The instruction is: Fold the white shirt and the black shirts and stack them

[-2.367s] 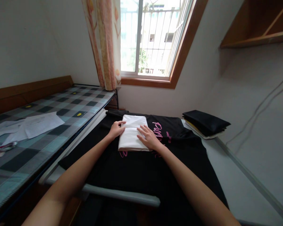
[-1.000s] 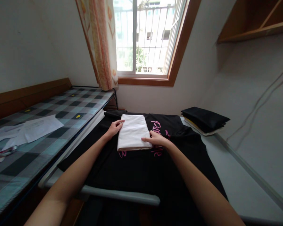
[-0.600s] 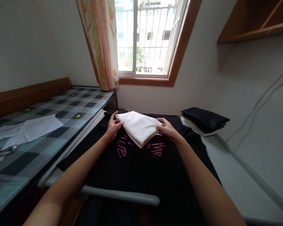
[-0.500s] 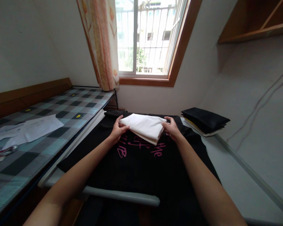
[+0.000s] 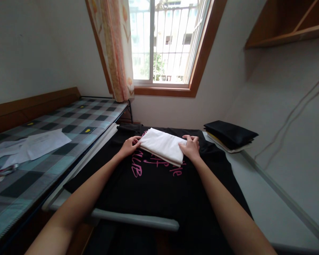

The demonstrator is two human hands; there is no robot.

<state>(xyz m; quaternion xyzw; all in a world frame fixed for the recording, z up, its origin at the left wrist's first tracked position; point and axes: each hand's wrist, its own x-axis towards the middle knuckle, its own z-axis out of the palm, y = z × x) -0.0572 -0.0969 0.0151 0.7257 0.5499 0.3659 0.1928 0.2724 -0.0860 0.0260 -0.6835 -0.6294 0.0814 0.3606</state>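
Note:
A folded white cloth (image 5: 163,143) lies over the black T-shirt (image 5: 149,194), covering part of its pink lettering. My left hand (image 5: 130,146) grips the cloth's left end, thumb towards its near edge and fingers curled. At the right end, my right hand (image 5: 190,147) holds the cloth with thumb and bent fingers. The T-shirt is spread across the table and hangs over the near edge. Whether the cloth rests fully on the shirt or is slightly lifted, I cannot tell.
A stack of folded dark fabric (image 5: 230,134) sits at the back right of the white table (image 5: 257,187). On the left, papers (image 5: 42,143) lie on a checked bed (image 5: 53,120). A wooden shelf (image 5: 289,39) juts out at upper right, and a window (image 5: 170,42) is ahead.
The cloth has turned slightly and its near right corner has come down and to the right, looking flatter. My left hand has shifted a little left and nearer; both hands still hold it.

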